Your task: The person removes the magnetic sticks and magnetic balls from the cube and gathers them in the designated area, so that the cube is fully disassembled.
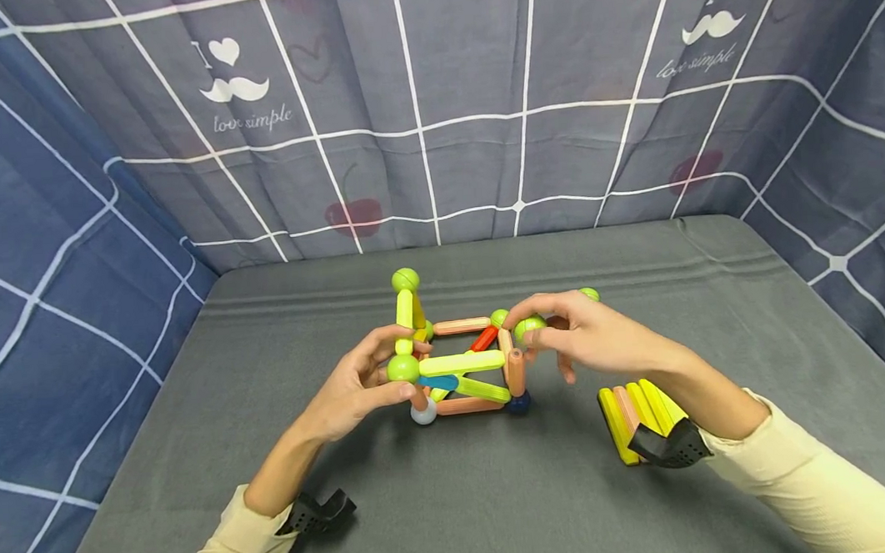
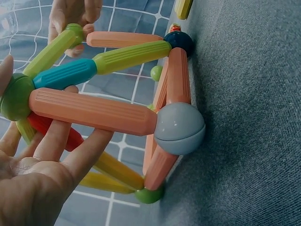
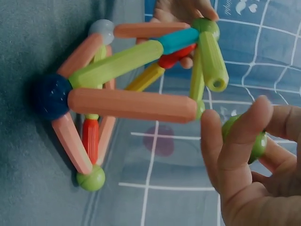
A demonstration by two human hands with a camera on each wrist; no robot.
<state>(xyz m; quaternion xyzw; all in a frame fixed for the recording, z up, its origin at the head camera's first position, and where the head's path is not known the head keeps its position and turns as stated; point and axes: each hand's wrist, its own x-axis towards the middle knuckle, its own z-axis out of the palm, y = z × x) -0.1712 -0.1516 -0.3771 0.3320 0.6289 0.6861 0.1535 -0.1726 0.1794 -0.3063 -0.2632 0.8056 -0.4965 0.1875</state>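
Item one: a frame (image 1: 464,406) of coloured rods joined by balls, standing on the grey-covered bench (image 1: 295,334), a grey ball (image 1: 423,411) and a dark blue ball (image 1: 519,402) among its lower corners. Item two: left hand (image 1: 354,390), thumb and fingers curled about the green corner ball (image 1: 402,369) at the frame's upper near corner, presumably to steady the structure and keep the light green rod (image 1: 462,363) level, its far end being unsupported. Item three: right hand (image 1: 596,331), pinching a loose green ball (image 1: 530,330) in the fingertips, probably so that much of its surface stayed exposed.

Position: the frame lay between the hands, touching the left. The loose ball was near two bare ends, those of the light green rod and an upright salmon rod (image 1: 517,373). Item four: a row of yellow sticks (image 1: 648,408) with one salmon stick (image 1: 630,409), beside the right forearm, apparently grouped for easy reach. Item five: a spare green ball (image 1: 589,294) beyond the right hand.
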